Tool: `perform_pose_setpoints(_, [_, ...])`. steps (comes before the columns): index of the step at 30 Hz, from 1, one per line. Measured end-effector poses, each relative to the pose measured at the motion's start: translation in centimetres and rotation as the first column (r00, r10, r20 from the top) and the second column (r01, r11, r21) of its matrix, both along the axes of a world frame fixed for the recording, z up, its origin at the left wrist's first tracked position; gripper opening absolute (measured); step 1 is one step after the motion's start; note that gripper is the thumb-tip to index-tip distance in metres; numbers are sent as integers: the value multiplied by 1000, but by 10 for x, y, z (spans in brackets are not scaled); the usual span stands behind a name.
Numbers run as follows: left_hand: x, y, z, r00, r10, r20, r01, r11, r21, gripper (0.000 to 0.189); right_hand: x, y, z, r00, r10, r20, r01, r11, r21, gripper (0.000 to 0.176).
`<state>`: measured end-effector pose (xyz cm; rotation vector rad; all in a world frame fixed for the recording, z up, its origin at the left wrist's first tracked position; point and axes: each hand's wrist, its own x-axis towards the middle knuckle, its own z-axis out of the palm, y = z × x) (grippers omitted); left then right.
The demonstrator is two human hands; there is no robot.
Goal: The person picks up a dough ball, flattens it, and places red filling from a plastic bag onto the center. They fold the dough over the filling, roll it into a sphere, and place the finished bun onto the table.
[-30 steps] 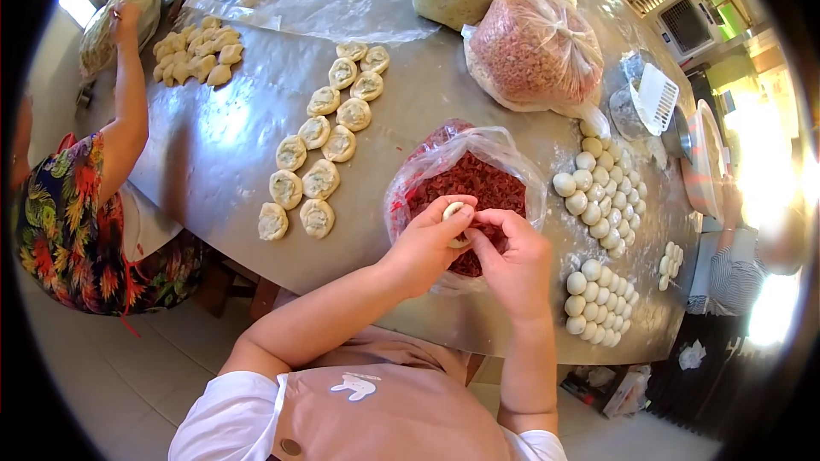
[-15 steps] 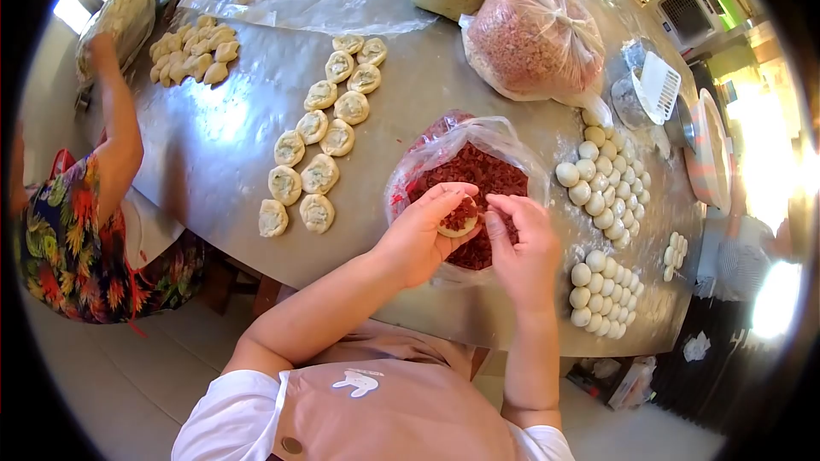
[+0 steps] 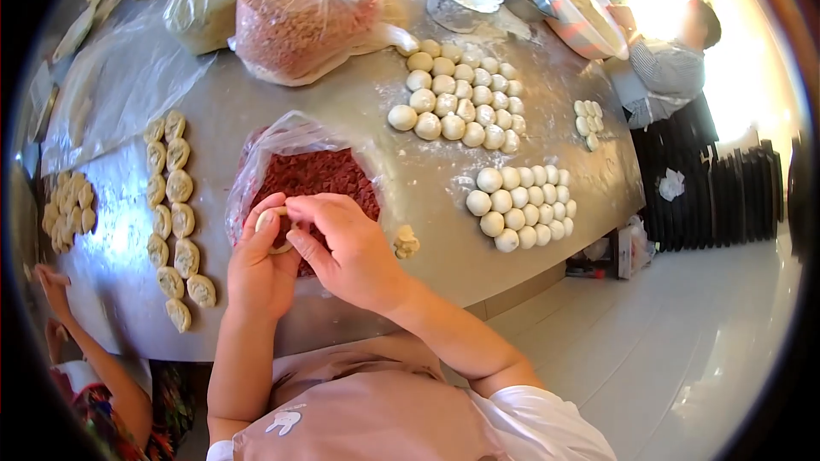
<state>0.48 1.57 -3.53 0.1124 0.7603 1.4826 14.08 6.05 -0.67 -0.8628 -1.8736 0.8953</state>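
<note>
My left hand (image 3: 259, 269) cups a round dough wrapper (image 3: 281, 248) with dark red filling inside it. Fingers of my right hand (image 3: 354, 252) are closed at the wrapper's right edge, pinching the dough and hiding part of it. Both hands are over the front of an open plastic bag of dark red, chopped filling (image 3: 320, 175). A small lump of dough (image 3: 406, 242) lies on the table, right of the bag.
Dough balls (image 3: 461, 90) stand in rows, with a second group (image 3: 523, 205) nearer. Filled dough rounds (image 3: 183, 220) line the left. A tied bag of pink filling (image 3: 307, 17) sits behind. Another person's hand (image 3: 53, 286) is at left; a person (image 3: 670, 68) is at far right.
The head view has turned right, so the table contents appear further left. My right hand has closed in on the dough wrapper's rim. The person at left has lowered an arm from the bag.
</note>
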Motion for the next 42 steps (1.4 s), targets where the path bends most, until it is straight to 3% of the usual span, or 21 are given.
perform_pose_setpoints(1, [1,1,3,1000,-3,-18,3,1000,13,29,10,4,1,997,30,69,-33,999,35,46])
perform_pose_setpoints(4, [7,0,22,998,-36,52,38,998,-44,34,20,11,8,978,80,195,-124,966,225,68])
perform_pose_setpoints(5, [10,-3,26,994,-84,74,87,995,-39,38,23,10,7,930,139,341,-209,962,178,86])
perform_pose_setpoints(8, [11,-8,34,964,-255,79,254,967,20,40,16,5,-12,938,99,332,-180,957,225,88])
perform_pose_setpoints(12, [4,-17,16,953,-298,47,296,954,54,31,11,1,-13,949,119,290,-203,938,279,80])
perform_pose_setpoints(14, [3,-18,20,954,-292,-66,294,956,19,30,0,-4,-17,970,-3,241,-94,916,389,74])
perform_pose_setpoints(15, [10,-15,25,969,-217,-116,215,976,-29,30,-4,-6,-17,973,-22,231,-72,916,393,68])
perform_pose_setpoints(18, [9,-17,-1,971,-220,-96,223,975,16,32,-15,-8,-23,987,-81,138,20,919,393,50])
perform_pose_setpoints(20, [19,-14,23,964,-195,-178,185,980,-70,35,-20,-4,-24,997,-74,9,66,930,361,32])
perform_pose_setpoints(23, [16,-14,21,966,-178,190,139,969,202,42,-26,-7,-25,956,-86,-281,67,995,-75,35])
perform_pose_setpoints(26, [26,-11,26,974,-43,222,-9,974,225,47,-31,-10,-30,881,-198,-429,116,971,-211,39])
perform_pose_setpoints(29, [27,-17,26,996,-37,84,19,977,210,47,-34,-9,-14,952,3,-307,17,998,65,43])
perform_pose_setpoints(30, [24,-19,25,997,-43,60,31,982,186,47,-33,-11,-9,960,2,-279,12,999,50,44])
perform_pose_setpoints(31, [19,-21,22,982,-69,178,37,983,178,46,-30,-15,-4,969,1,-248,8,999,33,45])
perform_pose_setpoints(32, [16,-21,22,978,-93,185,57,979,194,46,-25,-15,-2,976,-1,-216,5,1000,19,46])
perform_pose_setpoints(34, [13,-20,25,969,-145,201,97,968,231,47,-14,-9,-5,1000,19,18,-22,982,186,44])
perform_pose_setpoints(35, [12,-23,32,963,-157,217,134,984,119,40,-12,-8,-6,995,13,102,-39,967,251,41])
perform_pose_setpoints(37, [16,-21,21,978,-160,135,149,985,90,34,-15,-10,-6,973,-44,225,-40,933,357,29])
perform_pose_setpoints(42, [16,-19,2,992,-125,9,125,992,35,27,-28,-17,-12,980,-77,185,5,932,362,21])
